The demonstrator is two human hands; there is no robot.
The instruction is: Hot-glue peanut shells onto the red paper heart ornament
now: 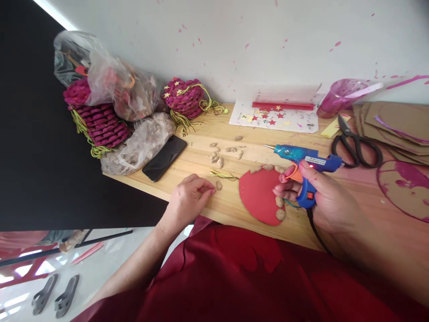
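Wooden table [197, 165] against pink-speckled wall [214, 49] | right grip [321, 197] wrapped round blue glue gun [295, 153]: likely light, rigid, hot-nosed, best held by handle | left grip [191, 197] narrow, cannot tell if holding; peanut [219, 185] just beside its fingertips, near table's front edge: probably light, brittle | red disc [258, 197] between grips

Worktop [214, 127]: pale wood, pinkish toward the right
Left end: filled clear plastic bag [137, 145], black phone [165, 158]
Middle: loose peanuts [220, 162], red rounded piece [258, 197]
Back: magenta woven bundle [184, 100], white sheet [240, 118], pink cup [338, 99]
Right end: black scissors [354, 137], stacked brown cardboard [398, 118]
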